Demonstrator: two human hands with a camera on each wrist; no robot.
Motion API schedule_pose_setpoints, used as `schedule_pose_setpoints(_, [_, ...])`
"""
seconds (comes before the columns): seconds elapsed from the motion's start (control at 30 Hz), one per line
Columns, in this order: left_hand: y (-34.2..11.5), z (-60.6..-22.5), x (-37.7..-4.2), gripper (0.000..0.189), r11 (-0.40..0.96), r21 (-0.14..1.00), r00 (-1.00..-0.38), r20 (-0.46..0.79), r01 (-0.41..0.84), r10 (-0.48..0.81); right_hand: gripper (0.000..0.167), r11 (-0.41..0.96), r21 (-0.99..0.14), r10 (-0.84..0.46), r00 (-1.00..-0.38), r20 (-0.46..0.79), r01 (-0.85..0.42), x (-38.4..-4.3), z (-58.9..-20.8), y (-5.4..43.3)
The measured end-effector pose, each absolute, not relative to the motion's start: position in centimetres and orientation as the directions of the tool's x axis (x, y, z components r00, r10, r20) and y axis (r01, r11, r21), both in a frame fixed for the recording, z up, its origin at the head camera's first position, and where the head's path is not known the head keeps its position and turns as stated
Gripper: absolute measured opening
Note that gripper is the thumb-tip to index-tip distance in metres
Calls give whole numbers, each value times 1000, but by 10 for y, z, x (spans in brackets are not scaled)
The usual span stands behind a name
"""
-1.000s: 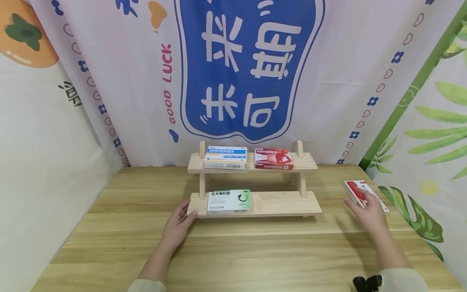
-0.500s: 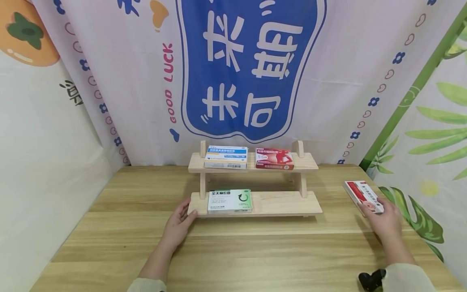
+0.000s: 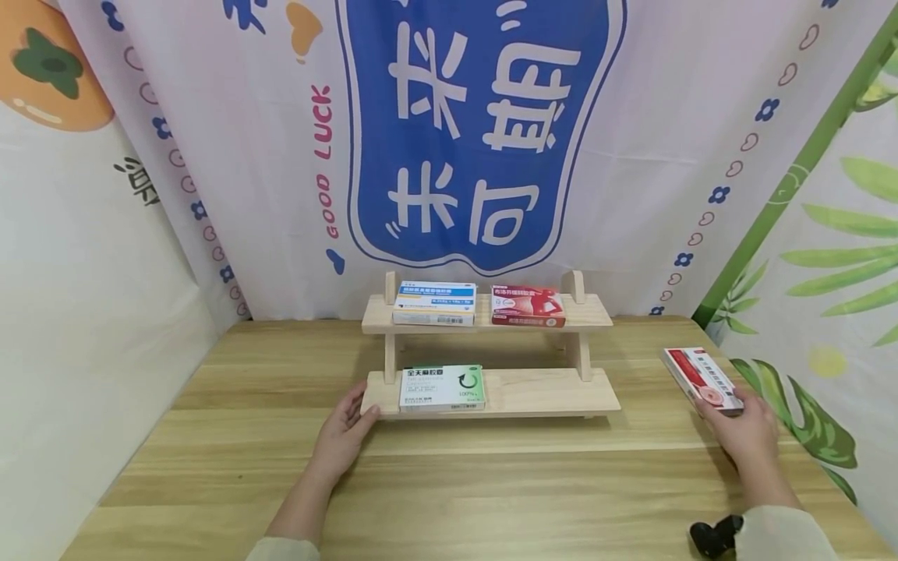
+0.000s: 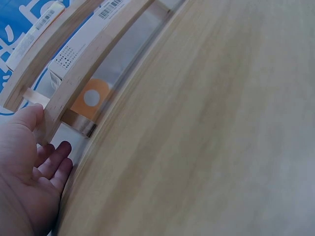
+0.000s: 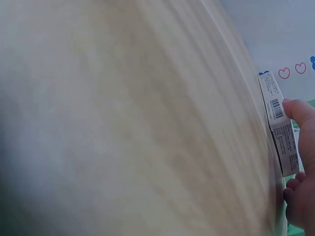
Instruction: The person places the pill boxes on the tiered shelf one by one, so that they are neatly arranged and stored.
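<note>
My left hand (image 3: pixel 342 436) grips the left end of the lower shelf of a two-tier wooden display stand (image 3: pixel 547 389). In the left wrist view its thumb lies over the shelf end (image 4: pixel 49 118), with fingers below. On the right, my right hand (image 3: pixel 747 432) holds the near end of a red-and-white medicine box (image 3: pixel 701 378), thumb on its left side. The right wrist view shows the box's pale printed sides with a barcode (image 5: pixel 277 109); most of the fingers are hidden behind it. A green-and-white medicine box (image 3: pixel 442 388) lies on the lower shelf's left half.
A blue-and-white medicine box (image 3: pixel 435 302) and a red medicine box (image 3: pixel 526 305) sit on the upper shelf. The stand is near the back of a wooden table (image 3: pixel 477 483). Printed cloth (image 3: pixel 281 195) hangs behind and at both sides.
My right hand has shifted from over the red-and-white box to its near right end and now holds it, uncovering more of its face. The left hand stays on the stand.
</note>
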State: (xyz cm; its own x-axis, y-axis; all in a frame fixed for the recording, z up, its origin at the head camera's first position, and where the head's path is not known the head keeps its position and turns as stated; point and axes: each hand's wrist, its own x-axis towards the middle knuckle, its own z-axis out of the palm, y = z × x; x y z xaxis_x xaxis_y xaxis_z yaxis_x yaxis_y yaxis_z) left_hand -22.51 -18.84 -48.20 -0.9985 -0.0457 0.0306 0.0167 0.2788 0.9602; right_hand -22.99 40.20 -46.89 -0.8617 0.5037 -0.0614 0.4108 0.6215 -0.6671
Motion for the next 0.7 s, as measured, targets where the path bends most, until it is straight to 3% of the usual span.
schedule_pose_setpoints(0.3, [-189, -482, -224, 59, 289, 957, -999, 36, 23, -38, 94, 692, -603, 463, -885, -50, 396, -229, -467, 403])
schedule_pose_setpoints(0.7, [-189, -481, -224, 60, 280, 960, -999, 40, 29, -34, 95, 637, -641, 498, -863, -81, 427, -225, -470, 405])
